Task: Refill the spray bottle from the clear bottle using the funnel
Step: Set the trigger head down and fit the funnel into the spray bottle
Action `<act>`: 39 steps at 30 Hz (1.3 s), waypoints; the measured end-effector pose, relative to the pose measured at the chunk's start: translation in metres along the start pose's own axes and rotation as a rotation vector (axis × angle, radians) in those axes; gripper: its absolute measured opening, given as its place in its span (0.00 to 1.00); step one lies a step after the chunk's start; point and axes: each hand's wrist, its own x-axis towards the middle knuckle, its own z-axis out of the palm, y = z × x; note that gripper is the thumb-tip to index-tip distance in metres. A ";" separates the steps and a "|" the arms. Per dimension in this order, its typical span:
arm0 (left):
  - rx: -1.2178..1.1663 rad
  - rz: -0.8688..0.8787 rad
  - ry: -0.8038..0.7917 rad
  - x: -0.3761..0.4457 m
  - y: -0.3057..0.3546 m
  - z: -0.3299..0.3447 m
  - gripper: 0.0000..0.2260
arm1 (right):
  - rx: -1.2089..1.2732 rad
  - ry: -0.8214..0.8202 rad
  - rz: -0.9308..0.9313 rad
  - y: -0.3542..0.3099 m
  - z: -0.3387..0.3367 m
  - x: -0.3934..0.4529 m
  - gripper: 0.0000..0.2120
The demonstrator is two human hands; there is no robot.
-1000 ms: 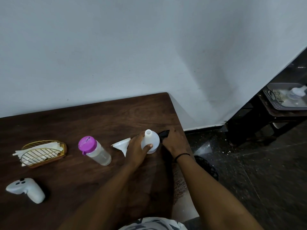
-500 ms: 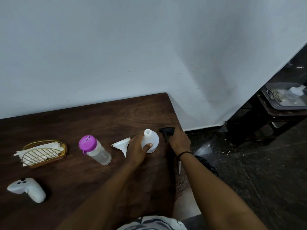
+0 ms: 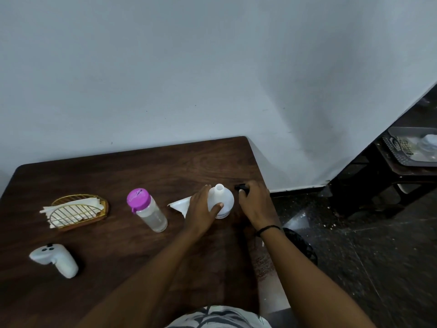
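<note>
The white spray bottle (image 3: 223, 198) stands upright near the table's right edge with its neck uncovered. My left hand (image 3: 201, 211) wraps around its left side. My right hand (image 3: 254, 204) rests just right of the bottle, closed over the black spray head (image 3: 240, 187), which lies at the table's edge. The white funnel (image 3: 180, 204) lies on its side behind my left hand, partly hidden. The clear bottle (image 3: 151, 213) with a purple cap stands left of the funnel.
A gold wire basket (image 3: 78, 213) with white napkins sits at the left. A white controller (image 3: 55, 259) lies near the front left of the dark wooden table (image 3: 118, 176). The white wall is behind. A dark side table with a tray (image 3: 411, 147) stands at far right.
My right hand lowered the black spray head onto the table right of the bottle and now rests over it. My left hand kept its hold on the bottle.
</note>
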 end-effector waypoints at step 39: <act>-0.295 -0.464 0.121 -0.039 -0.068 -0.009 0.46 | 0.010 -0.483 -0.201 -0.105 0.084 -0.041 0.17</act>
